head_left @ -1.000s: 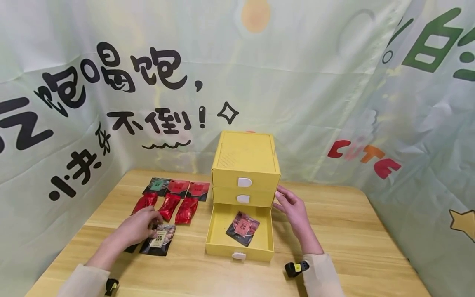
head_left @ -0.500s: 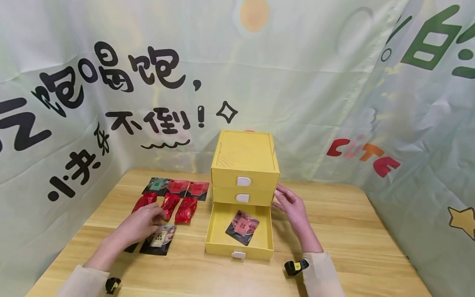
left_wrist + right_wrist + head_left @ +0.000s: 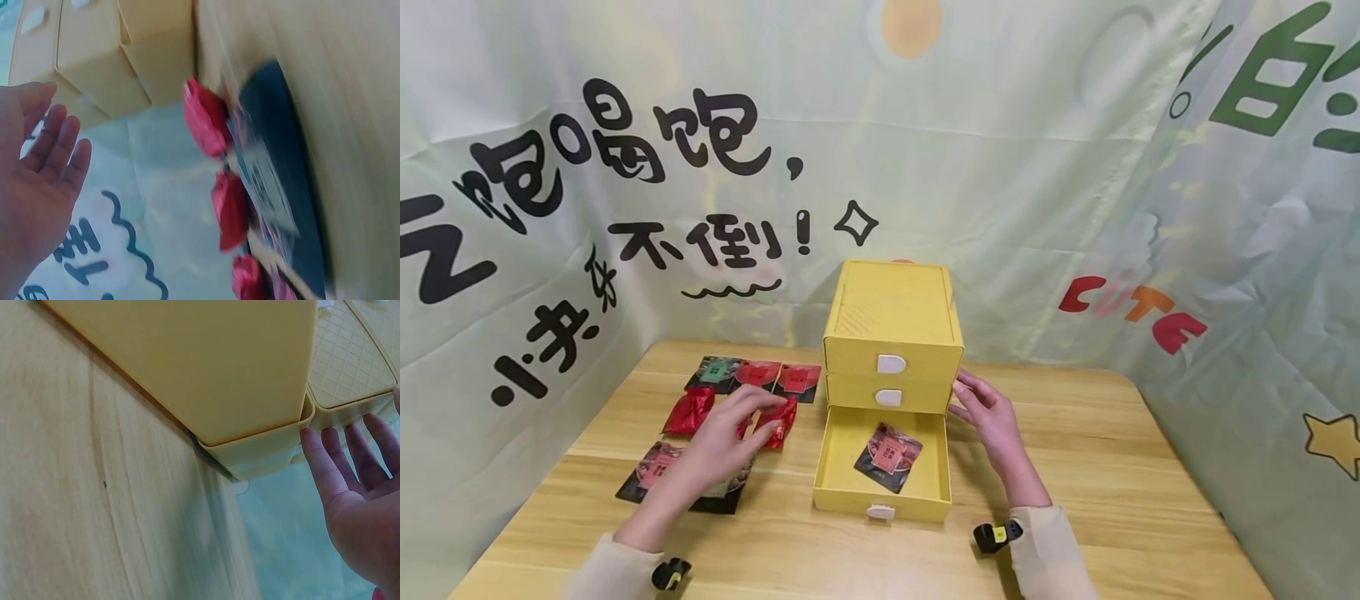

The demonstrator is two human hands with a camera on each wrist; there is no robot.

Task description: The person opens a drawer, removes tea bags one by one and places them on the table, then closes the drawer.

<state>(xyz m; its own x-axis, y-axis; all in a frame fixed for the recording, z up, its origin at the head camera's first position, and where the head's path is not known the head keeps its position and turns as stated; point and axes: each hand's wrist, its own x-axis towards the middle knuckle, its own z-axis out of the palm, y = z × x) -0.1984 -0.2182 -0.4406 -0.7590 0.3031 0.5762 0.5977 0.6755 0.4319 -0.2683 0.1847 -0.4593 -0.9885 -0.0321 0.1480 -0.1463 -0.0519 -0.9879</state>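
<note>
My left hand (image 3: 730, 437) hovers over the middle of three red shiny wrapped packets, hiding most of it; the left packet (image 3: 691, 412) and right packet (image 3: 784, 417) show. In the left wrist view its fingers (image 3: 53, 147) are loosely bent, with nothing held. Below it lie two flat dark sachets, one with a pink label (image 3: 653, 468) and one with a pale label (image 3: 721, 503), partly covered. My right hand (image 3: 992, 419) touches the right side of a yellow drawer box (image 3: 895, 308) with extended fingers. The box's bottom drawer (image 3: 842, 502) is pulled out, and a pink-labelled sachet (image 3: 889, 457) lies inside.
Behind the red packets is a row of three sachets, one green-labelled (image 3: 715, 371) and two red-labelled (image 3: 797, 380). Everything stands on a wooden table (image 3: 1097, 467). A printed cloth (image 3: 1015, 208) hangs behind and at both sides.
My left hand has lifted from the front sachets and moved right and away from me, over the red packets. More of the pink-labelled front sachet shows. My right hand stays at the box.
</note>
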